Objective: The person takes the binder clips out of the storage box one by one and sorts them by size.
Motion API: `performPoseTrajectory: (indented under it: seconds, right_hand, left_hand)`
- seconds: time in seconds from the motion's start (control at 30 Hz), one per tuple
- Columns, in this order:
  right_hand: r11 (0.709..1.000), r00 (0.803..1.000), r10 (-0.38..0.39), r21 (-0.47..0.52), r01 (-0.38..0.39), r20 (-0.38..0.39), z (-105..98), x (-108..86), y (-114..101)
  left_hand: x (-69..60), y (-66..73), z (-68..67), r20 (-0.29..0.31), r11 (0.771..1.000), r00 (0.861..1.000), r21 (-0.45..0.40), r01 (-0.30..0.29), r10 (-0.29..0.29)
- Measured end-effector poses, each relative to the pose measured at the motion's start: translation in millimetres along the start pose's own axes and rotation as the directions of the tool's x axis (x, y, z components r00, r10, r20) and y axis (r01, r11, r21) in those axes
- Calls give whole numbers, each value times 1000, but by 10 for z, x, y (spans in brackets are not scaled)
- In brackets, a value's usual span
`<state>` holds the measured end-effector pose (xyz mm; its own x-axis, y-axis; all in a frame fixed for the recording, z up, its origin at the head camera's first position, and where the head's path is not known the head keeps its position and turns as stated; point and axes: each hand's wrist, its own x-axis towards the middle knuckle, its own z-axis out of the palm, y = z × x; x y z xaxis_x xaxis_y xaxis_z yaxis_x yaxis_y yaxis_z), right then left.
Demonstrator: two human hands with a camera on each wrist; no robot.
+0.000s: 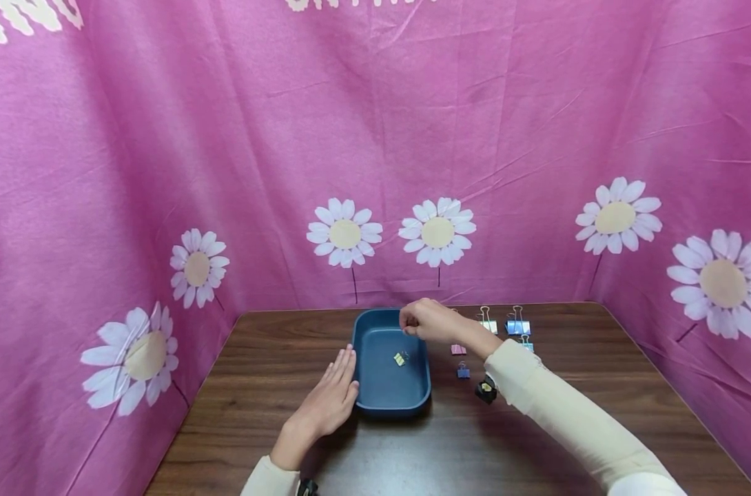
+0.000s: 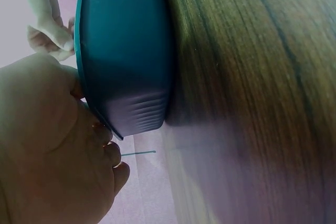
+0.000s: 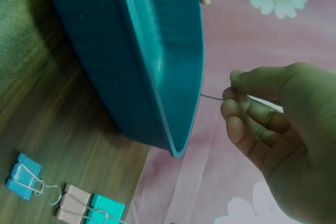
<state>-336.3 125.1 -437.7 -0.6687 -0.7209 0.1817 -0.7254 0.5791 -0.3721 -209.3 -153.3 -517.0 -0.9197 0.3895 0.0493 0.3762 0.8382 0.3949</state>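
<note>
A deep blue tray stands on the table, and a small yellow binder clip lies inside it. My left hand rests along the tray's left side with straight fingers touching the rim. Over the tray's far right corner hovers my right hand, its fingers loosely bent and thumb tip close to the index finger. In the right wrist view nothing shows between these fingers. Right of the tray sit a pink binder clip and a small dark-blue binder clip.
Farther right are a pale binder clip, a large blue binder clip and a teal one, partly behind the right sleeve. The wooden table ends at a pink flowered cloth.
</note>
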Motion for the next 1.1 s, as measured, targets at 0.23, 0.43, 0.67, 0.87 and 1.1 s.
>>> performPoseTrajectory:
  seconds: [0.23,0.43,0.67,0.87,1.1]
  right_hand:
    - [994,997,-25,-102,33,77,79,174,-109]
    - [982,985,-89,-152,111,146,168,271,-177]
    - [966,966,-71,-226,129,249,347,330,-212]
    - [955,931,77,-294,34,357,482,352,-257]
    - [922,893,188,-386,-17,410,587,316,-255]
  left_hand:
    - [3,-7,-3,-7,1000,1000,-5,-7,7]
    - [-4,-3,-2,-24,1000,999,-8,-24,23]
    - [0,3,-9,0,1000,1000,-10,-3,3]
    - [-5,0,-6,1,1000,1000,-15,-2,2]
    - [-1,8,-14,-5,1000,1000,-10,-9,9]
